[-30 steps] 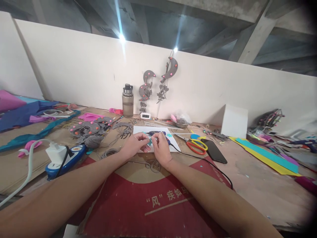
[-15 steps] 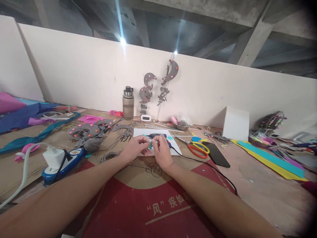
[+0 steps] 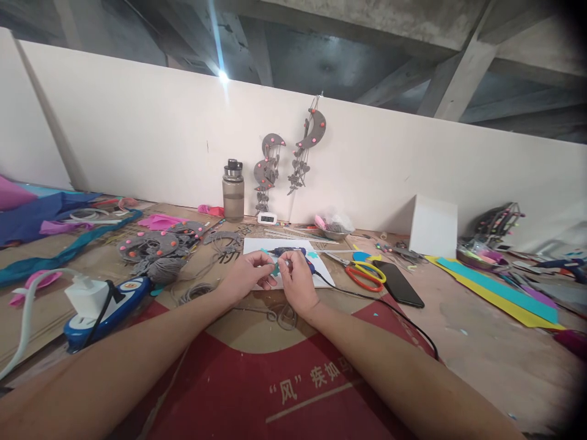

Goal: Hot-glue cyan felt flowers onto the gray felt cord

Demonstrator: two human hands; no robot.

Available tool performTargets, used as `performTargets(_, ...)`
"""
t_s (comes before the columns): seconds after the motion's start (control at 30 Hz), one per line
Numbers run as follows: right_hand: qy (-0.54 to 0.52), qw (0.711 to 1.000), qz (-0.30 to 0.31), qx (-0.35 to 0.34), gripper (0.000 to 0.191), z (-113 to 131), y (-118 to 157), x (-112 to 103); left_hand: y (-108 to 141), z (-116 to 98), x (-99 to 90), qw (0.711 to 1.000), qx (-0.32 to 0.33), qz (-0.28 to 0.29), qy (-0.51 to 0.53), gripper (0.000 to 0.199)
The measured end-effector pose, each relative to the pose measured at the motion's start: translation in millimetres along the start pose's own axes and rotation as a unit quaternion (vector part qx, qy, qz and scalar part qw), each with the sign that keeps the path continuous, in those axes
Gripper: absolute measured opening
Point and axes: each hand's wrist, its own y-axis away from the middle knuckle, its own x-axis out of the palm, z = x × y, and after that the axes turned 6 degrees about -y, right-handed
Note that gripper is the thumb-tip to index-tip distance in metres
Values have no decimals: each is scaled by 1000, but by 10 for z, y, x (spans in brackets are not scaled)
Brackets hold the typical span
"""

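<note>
My left hand (image 3: pixel 247 274) and my right hand (image 3: pixel 297 282) meet over a sheet of white paper (image 3: pixel 326 273), fingers curled in and fingertips almost touching. Between them shows a small teal cut-out piece (image 3: pixel 276 269), pinched at the fingertips and mostly covered. Just behind the fingers lies a dark blue glue gun (image 3: pixel 288 251), partly hidden by my right hand, its black cord running off to the right. Another teal cut-out (image 3: pixel 313 255) rests on the paper near the gun. Scissors with red and yellow handles (image 3: pixel 365 276) lie right of the paper.
A black phone (image 3: pixel 398 285) lies beside the scissors. Left are a blue power strip (image 3: pixel 131 296) with a white charger, grey yarn (image 3: pixel 164 269) and grey crescents with pink dots (image 3: pixel 151 245). Behind stand a water bottle (image 3: pixel 233 195) and a small clock (image 3: pixel 267 218).
The whole view has shifted slightly, so things sit a little further left. Both hands keep nearly the same pose, fingertips still together around the teal piece.
</note>
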Motion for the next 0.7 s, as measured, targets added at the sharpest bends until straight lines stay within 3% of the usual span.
performTargets(0.7,2,1000,2,13,15,21,3,-1,11,-37,7,1000,-3,0,7,23)
